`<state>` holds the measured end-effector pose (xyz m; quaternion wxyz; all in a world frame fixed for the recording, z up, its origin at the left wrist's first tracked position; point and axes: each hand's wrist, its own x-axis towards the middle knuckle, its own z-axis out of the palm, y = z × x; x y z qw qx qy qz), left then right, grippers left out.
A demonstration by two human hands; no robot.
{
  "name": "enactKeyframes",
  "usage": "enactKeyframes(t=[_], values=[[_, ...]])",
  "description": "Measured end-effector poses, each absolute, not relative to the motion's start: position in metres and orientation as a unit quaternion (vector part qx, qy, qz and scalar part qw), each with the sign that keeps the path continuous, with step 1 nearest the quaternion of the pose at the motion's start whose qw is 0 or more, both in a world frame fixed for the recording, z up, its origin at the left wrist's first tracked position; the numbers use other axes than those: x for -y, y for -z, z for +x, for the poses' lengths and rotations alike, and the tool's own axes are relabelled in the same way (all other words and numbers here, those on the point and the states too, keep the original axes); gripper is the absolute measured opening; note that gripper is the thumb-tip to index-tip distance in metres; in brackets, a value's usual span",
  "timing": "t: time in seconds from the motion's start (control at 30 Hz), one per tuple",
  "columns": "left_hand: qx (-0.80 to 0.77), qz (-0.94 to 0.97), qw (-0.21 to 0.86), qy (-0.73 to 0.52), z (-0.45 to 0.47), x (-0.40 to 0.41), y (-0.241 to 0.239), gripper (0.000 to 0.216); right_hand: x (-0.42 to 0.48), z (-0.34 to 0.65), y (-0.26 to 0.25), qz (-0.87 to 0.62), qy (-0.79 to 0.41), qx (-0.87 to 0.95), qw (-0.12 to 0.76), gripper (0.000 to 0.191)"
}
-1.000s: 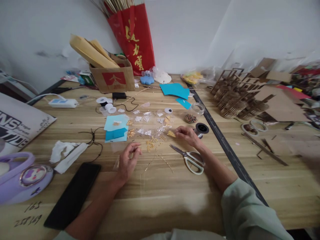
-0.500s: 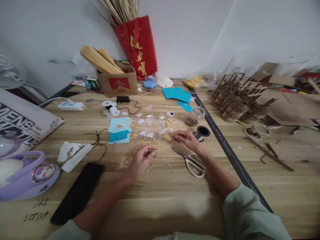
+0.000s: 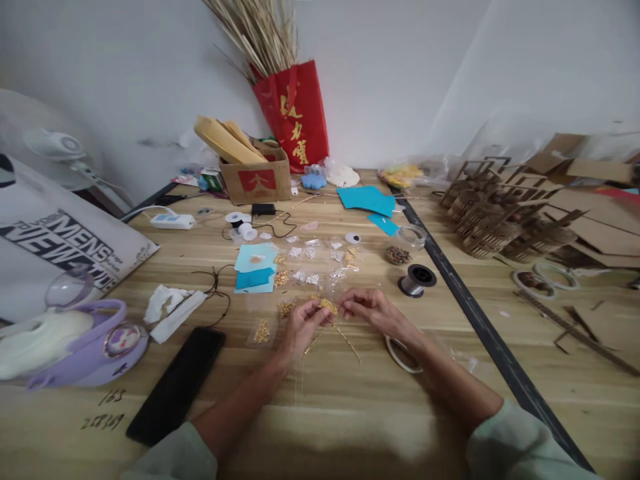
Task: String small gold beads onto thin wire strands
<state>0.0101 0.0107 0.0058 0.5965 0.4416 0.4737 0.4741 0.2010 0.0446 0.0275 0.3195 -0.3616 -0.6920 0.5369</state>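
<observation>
My left hand [image 3: 300, 327] and my right hand [image 3: 373, 309] meet over the wooden table [image 3: 350, 400], fingers pinched on a small clear bag of gold beads [image 3: 328, 306] held between them. Another little bag of gold beads [image 3: 261, 331] lies just left of my left hand. A thin gold chain [image 3: 347, 337] runs across the wood below my hands. Several tiny bags of silver and gold beads [image 3: 313, 257] lie just beyond my fingers. Scissors [image 3: 400, 353] rest under my right wrist, mostly hidden by it.
A wire spool [image 3: 417, 279] and bead jar [image 3: 399, 254] stand right of the bags. Blue paper [image 3: 254, 267], a black phone [image 3: 177, 383], crumpled tissue [image 3: 170, 305] and a purple tub [image 3: 85, 353] lie left. A cardboard box [image 3: 255, 177], red bag [image 3: 295, 113] and wooden models [image 3: 495, 213] stand behind.
My left hand moved right to meet my right hand, which drew nearer with the gold bead bag. The camera tilted up, and my right wrist now covers the scissors.
</observation>
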Motion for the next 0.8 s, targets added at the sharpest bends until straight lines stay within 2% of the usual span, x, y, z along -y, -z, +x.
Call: enactKeyframes(t=[0.27,0.8], values=[[-0.467,0.431,0.593,-0.494,0.007,-0.011,0.004,0.027,-0.042,0.198,-0.019,-0.390,-0.507,0.706,0.304,0.027],[-0.470,0.448,0.570,-0.503,0.002,-0.014,0.011,0.024,-0.041,0.194,-0.014,-0.393,-0.531,0.679,0.321,0.033]])
